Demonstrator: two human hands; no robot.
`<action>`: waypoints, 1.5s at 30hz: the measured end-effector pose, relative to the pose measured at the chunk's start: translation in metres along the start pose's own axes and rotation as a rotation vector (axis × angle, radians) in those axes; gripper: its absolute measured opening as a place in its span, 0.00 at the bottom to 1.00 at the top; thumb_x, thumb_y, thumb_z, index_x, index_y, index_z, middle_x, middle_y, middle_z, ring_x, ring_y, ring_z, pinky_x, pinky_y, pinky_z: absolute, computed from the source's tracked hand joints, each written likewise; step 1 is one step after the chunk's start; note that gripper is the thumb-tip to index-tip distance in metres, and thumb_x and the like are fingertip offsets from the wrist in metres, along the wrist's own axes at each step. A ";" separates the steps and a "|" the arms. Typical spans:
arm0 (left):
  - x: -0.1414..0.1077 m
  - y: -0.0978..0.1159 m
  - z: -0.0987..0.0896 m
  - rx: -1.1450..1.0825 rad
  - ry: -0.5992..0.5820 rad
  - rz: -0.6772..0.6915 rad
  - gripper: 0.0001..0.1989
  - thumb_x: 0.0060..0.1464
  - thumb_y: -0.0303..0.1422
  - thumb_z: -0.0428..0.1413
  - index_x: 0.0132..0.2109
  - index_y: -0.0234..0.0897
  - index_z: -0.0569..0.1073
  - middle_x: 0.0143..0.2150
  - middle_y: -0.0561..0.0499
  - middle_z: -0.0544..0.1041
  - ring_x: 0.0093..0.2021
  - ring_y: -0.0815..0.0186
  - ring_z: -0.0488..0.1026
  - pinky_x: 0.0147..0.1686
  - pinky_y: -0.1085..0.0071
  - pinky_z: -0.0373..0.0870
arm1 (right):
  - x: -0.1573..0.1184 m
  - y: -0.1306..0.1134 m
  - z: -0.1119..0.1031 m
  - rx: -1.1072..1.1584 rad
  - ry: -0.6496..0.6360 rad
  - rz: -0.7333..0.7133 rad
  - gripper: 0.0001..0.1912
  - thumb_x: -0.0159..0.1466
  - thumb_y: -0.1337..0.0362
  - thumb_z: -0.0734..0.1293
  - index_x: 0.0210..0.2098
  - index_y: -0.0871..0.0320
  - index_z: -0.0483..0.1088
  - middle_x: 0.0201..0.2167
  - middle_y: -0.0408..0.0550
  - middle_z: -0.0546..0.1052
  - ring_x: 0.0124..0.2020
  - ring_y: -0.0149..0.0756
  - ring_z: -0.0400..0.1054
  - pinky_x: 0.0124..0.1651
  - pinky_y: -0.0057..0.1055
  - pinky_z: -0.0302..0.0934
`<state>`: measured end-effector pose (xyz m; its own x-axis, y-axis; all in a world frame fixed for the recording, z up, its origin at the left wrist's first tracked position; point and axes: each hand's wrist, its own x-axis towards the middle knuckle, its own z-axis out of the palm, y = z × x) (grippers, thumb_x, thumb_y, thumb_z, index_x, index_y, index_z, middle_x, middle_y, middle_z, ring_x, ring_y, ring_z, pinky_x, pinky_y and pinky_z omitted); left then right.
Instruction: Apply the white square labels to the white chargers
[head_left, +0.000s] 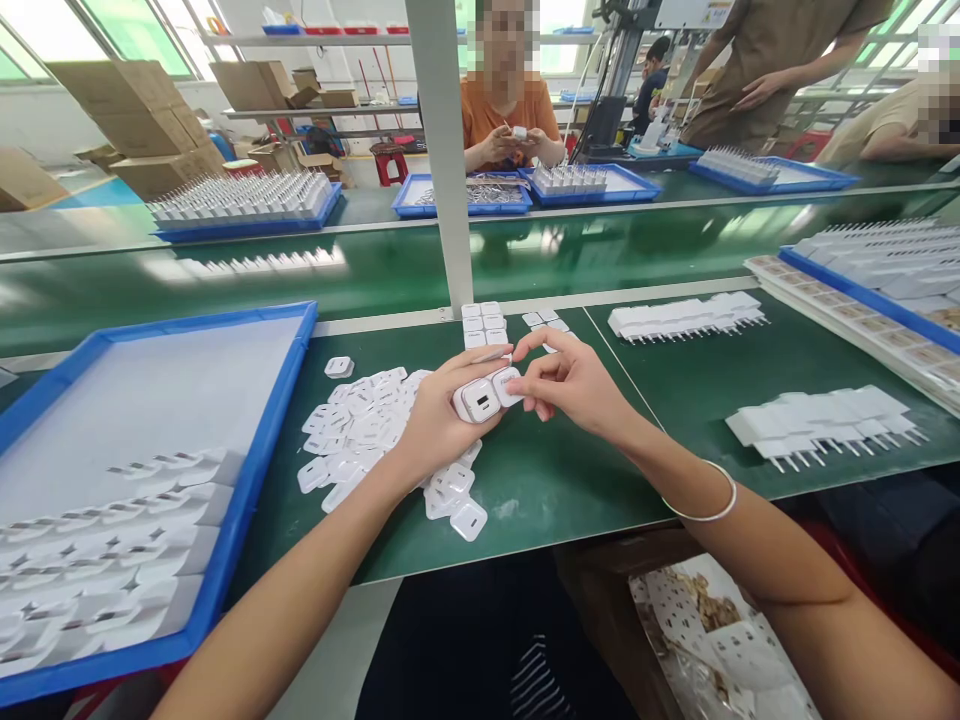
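Observation:
My left hand (441, 405) is wrapped round a white charger housing (480, 400), its end with a dark port facing me. Between the thumb and fingers of my right hand (566, 380) is a small white square cover (508, 386), held against the right side of the housing. A loose pile of white covers (360, 425) with small slots lies under and left of my left hand. Just beyond my hands stand white square pieces in rows (484, 322), with a few flat white squares (546, 320) to their right.
At the left is a blue-rimmed tray (274, 400) with white housings. Rows of pronged white parts (686, 318) lie at the right. A metal post (442, 150) rises behind my hands. Across the bench sits a person in orange (476, 105). An open box (712, 630) is below the bench edge.

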<state>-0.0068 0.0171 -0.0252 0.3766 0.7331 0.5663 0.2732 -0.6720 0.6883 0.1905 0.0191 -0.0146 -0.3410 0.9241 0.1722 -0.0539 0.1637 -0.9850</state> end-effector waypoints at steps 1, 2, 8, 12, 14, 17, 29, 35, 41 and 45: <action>0.000 0.000 0.000 -0.002 0.000 0.002 0.21 0.50 0.27 0.65 0.52 0.41 0.79 0.59 0.44 0.76 0.58 0.56 0.75 0.59 0.59 0.72 | 0.000 0.000 0.000 0.002 -0.004 0.006 0.19 0.55 0.60 0.78 0.38 0.56 0.66 0.17 0.36 0.74 0.15 0.26 0.64 0.18 0.21 0.58; 0.000 0.000 0.001 -0.005 0.000 0.003 0.21 0.50 0.26 0.65 0.52 0.41 0.79 0.59 0.44 0.76 0.58 0.57 0.75 0.59 0.59 0.72 | 0.000 0.000 0.000 0.001 -0.008 0.011 0.19 0.55 0.59 0.78 0.38 0.56 0.66 0.17 0.36 0.74 0.15 0.26 0.64 0.18 0.22 0.57; 0.000 0.004 0.002 -0.112 0.030 -0.071 0.20 0.49 0.27 0.67 0.51 0.42 0.80 0.58 0.45 0.77 0.59 0.55 0.74 0.60 0.58 0.72 | 0.000 0.003 0.003 -0.072 0.033 -0.029 0.19 0.56 0.59 0.77 0.39 0.55 0.65 0.13 0.29 0.64 0.14 0.24 0.59 0.20 0.22 0.53; 0.001 0.005 -0.002 -0.204 -0.002 -0.184 0.19 0.47 0.29 0.68 0.49 0.41 0.81 0.58 0.44 0.78 0.58 0.52 0.75 0.57 0.57 0.74 | 0.002 0.007 0.002 -0.006 0.004 -0.037 0.22 0.58 0.55 0.75 0.42 0.53 0.61 0.15 0.30 0.66 0.16 0.25 0.58 0.21 0.22 0.52; 0.001 0.005 -0.003 -0.203 -0.030 -0.199 0.21 0.46 0.29 0.69 0.49 0.42 0.81 0.58 0.44 0.78 0.56 0.52 0.76 0.57 0.56 0.74 | 0.004 0.006 0.000 0.023 0.010 -0.048 0.20 0.61 0.52 0.73 0.43 0.53 0.61 0.15 0.31 0.65 0.17 0.24 0.56 0.21 0.23 0.49; 0.000 0.006 -0.001 -0.153 -0.084 -0.158 0.22 0.45 0.27 0.68 0.50 0.42 0.80 0.56 0.46 0.79 0.55 0.53 0.77 0.57 0.56 0.73 | 0.006 0.005 -0.003 0.021 0.068 -0.052 0.21 0.60 0.54 0.74 0.45 0.53 0.63 0.15 0.31 0.64 0.18 0.25 0.54 0.22 0.24 0.48; -0.004 0.007 0.005 -0.133 -0.123 -0.217 0.21 0.47 0.29 0.67 0.50 0.40 0.80 0.53 0.45 0.80 0.53 0.54 0.78 0.53 0.58 0.75 | 0.012 0.012 -0.008 -0.274 0.356 -0.271 0.07 0.60 0.60 0.74 0.31 0.57 0.77 0.28 0.45 0.78 0.28 0.31 0.68 0.32 0.31 0.63; -0.002 0.000 0.005 -0.126 -0.041 -0.186 0.20 0.46 0.27 0.67 0.50 0.39 0.80 0.55 0.44 0.79 0.56 0.54 0.76 0.60 0.54 0.70 | 0.004 -0.001 -0.010 -0.105 0.254 -0.197 0.11 0.63 0.57 0.72 0.35 0.58 0.69 0.21 0.39 0.73 0.18 0.26 0.67 0.20 0.24 0.60; 0.002 0.005 0.003 -0.145 -0.145 -0.184 0.08 0.51 0.26 0.64 0.40 0.38 0.81 0.47 0.48 0.81 0.46 0.59 0.78 0.49 0.62 0.74 | -0.005 -0.007 -0.001 -0.036 -0.065 -0.131 0.11 0.61 0.61 0.73 0.41 0.59 0.76 0.21 0.40 0.75 0.18 0.27 0.68 0.19 0.25 0.63; 0.003 0.009 0.004 -0.177 -0.182 -0.195 0.05 0.52 0.27 0.63 0.38 0.38 0.80 0.43 0.49 0.81 0.45 0.59 0.78 0.48 0.62 0.74 | -0.008 -0.005 0.001 -0.068 -0.117 -0.131 0.08 0.62 0.62 0.73 0.40 0.58 0.78 0.20 0.39 0.74 0.18 0.26 0.67 0.18 0.24 0.60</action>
<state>0.0000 0.0124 -0.0192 0.4886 0.8048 0.3369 0.2033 -0.4805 0.8531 0.1926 0.0107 -0.0113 -0.4422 0.8476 0.2931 -0.0423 0.3068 -0.9508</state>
